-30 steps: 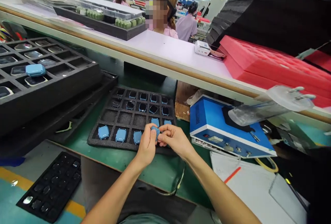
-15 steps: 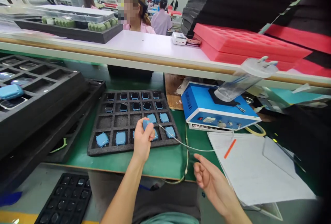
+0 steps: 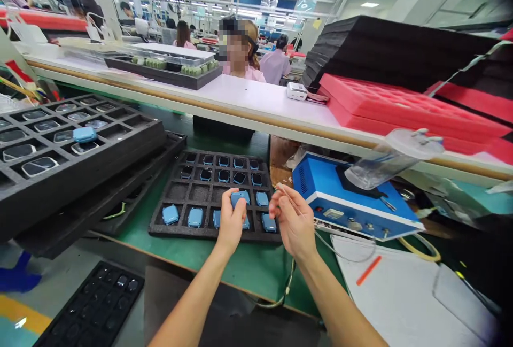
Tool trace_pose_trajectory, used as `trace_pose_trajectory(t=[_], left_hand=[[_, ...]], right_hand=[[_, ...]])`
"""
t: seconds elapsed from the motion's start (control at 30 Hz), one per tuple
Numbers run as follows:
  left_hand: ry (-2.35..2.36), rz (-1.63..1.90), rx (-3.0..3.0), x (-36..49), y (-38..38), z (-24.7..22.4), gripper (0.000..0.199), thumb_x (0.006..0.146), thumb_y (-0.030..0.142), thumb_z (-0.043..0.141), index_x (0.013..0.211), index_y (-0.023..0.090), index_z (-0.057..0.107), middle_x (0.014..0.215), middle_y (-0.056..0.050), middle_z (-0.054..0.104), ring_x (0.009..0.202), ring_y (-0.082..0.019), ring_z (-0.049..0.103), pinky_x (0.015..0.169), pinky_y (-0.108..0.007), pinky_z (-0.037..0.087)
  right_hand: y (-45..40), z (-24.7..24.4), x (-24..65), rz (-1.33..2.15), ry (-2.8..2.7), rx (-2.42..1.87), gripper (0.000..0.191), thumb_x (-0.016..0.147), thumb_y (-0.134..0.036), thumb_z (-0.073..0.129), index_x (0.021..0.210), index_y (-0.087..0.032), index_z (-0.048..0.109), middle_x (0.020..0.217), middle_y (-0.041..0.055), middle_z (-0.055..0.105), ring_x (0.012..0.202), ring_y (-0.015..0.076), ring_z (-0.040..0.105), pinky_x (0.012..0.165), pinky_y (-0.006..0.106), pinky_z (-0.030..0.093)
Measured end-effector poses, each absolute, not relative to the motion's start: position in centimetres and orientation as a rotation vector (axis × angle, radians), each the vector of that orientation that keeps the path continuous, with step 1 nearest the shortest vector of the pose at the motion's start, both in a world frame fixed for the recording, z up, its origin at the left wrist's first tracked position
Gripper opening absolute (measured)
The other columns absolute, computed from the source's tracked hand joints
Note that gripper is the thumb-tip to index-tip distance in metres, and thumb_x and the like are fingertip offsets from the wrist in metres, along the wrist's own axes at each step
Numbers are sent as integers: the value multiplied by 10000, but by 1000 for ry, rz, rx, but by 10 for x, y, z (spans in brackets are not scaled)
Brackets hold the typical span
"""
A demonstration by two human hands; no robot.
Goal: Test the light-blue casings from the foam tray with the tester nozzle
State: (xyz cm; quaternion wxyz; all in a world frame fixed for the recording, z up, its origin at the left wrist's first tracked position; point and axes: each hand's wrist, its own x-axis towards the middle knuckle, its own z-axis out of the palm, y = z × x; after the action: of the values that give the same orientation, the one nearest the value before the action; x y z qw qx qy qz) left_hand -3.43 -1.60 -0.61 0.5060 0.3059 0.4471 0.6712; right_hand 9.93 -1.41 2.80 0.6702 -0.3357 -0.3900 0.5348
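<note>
My left hand [image 3: 231,225] is closed around a small blue watch case [image 3: 240,196], thumb against its near side. Just right of it, my right hand [image 3: 295,221] pinches a thin pale tube [image 3: 294,205], its upper end near my fingertips. The tube loops down behind that hand toward the white sheets. Beneath and behind both hands lies a black foam tray [image 3: 188,192]. Its two far rows hold dark-faced watch pieces [image 3: 223,176]; blue watch cases [image 3: 195,217] lie in the nearer rows. My hands partly hide some nearer compartments.
Stacked black foam trays [image 3: 132,141] stand at left. At right are a blue boxy machine [image 3: 316,176], a clear cup [image 3: 372,165] tilted on it, and white sheets [image 3: 385,288]. A shelf [image 3: 240,95] spans the back, carrying red foam trays [image 3: 360,103]. A person [image 3: 240,58] sits beyond.
My right hand has moved up and left to beside the left hand and now grips the tube, which was loose across the tray. The view has tilted up.
</note>
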Motion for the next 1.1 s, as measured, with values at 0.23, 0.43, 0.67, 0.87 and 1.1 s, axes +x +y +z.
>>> trace_pose_trajectory(t=[0.23, 0.43, 0.67, 0.87, 1.1], left_hand=[[1067, 1543, 865, -36, -10, -9, 487, 893, 273, 599, 1373, 225, 533, 1058, -31, 673, 804, -118, 693, 685, -223, 511], [1077, 1466, 1029, -19, -20, -4, 410, 914, 317, 662, 1291, 186, 569, 1174, -118, 752, 1060, -235, 743, 847, -332, 616], [1132, 1356, 1246, -11, -30, -22, 365, 968, 331, 635, 1310, 204, 633, 1305, -117, 728, 1191, -253, 707, 979, -379, 611], [1176, 1338, 1296, -10, -31, -24, 363, 982, 319, 634, 1330, 216, 627, 1299, -93, 735, 1188, -237, 710, 967, -339, 619], [1194, 1311, 1272, -8, -31, -22, 372, 970, 341, 646, 1323, 222, 646, 1310, -93, 728, 1196, -257, 705, 985, -353, 609]], right_hand=[[-44, 7, 123, 1203, -687, -705, 222, 827, -354, 812, 1031, -283, 761, 783, -18, 627, 620, 92, 586, 495, 190, 495], [-30, -5, 121, 974, -943, -916, 202, 891, -356, 760, 1058, -247, 792, 827, 25, 695, 631, 132, 643, 563, 277, 569], [-21, -14, 119, 571, -1243, -954, 178, 1019, -271, 580, 1024, -248, 757, 1029, 66, 781, 991, 208, 751, 862, 355, 634], [-22, -21, 119, 647, -1159, -943, 158, 1030, -270, 571, 1049, -242, 726, 1040, 60, 793, 975, 212, 776, 867, 369, 647], [-22, -15, 120, 611, -1180, -1017, 171, 1021, -272, 585, 1021, -244, 754, 1024, 62, 806, 992, 217, 771, 863, 366, 643]])
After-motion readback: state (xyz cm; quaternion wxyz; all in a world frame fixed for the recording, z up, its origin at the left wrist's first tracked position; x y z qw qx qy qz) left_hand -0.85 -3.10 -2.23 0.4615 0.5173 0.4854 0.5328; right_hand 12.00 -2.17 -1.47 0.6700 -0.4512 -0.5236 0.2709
